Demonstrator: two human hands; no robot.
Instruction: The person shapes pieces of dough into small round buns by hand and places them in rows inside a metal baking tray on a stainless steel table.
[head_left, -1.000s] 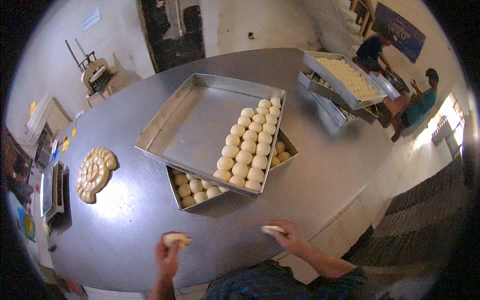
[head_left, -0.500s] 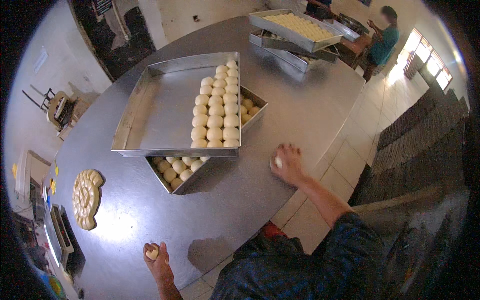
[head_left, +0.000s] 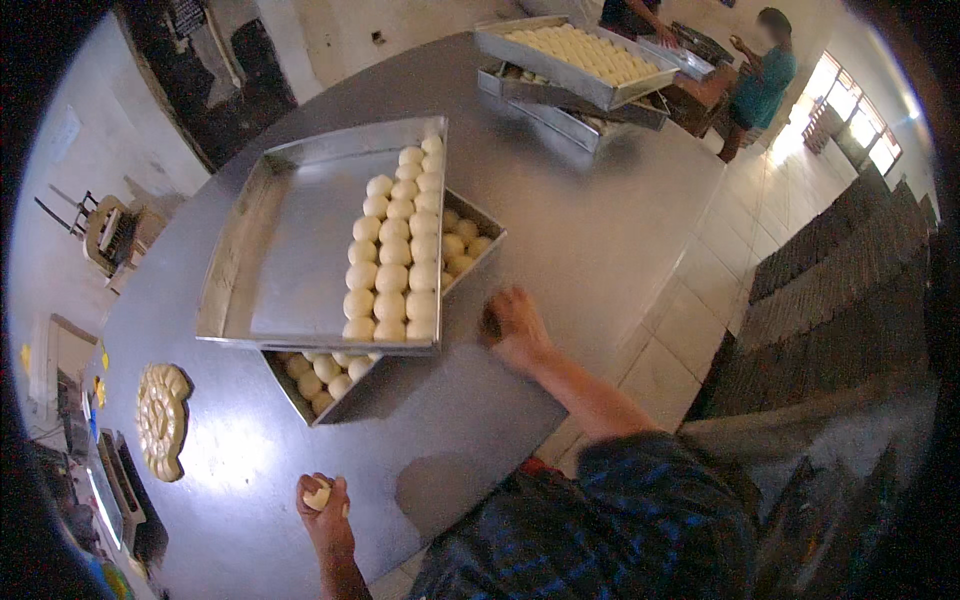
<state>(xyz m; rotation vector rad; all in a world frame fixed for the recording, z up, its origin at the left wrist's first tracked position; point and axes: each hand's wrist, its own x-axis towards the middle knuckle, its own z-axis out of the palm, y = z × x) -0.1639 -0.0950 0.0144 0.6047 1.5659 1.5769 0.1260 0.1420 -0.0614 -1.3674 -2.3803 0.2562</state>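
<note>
My left hand (head_left: pixel 324 508) is closed around a piece of pale dough (head_left: pixel 317 495) that shows between the fingers, just above the table's near edge. My right hand (head_left: pixel 515 328) is cupped low over the metal tabletop, right of the trays, its fingers curled down. The dough ball seen under it earlier is hidden by the hand now. A large metal tray (head_left: pixel 318 344) has rows of smooth dough balls (head_left: pixel 394 250) along its right side, with its left part bare. It rests crosswise on a lower tray (head_left: pixel 312 412) that also holds dough balls.
On the table's left lies a scored dough slab (head_left: pixel 161 420), with a scale-like device (head_left: pixel 112 480) beyond. Stacked trays of shaped dough (head_left: pixel 585 60) stand at the far edge. A person in a green shirt (head_left: pixel 762 85) and another person are at the back. Dark stacked racks (head_left: pixel 820 280) are on the right.
My right hand has moved left toward the trays, and the dough under it no longer shows. The left hand still grips its dough. The view has shifted slightly.
</note>
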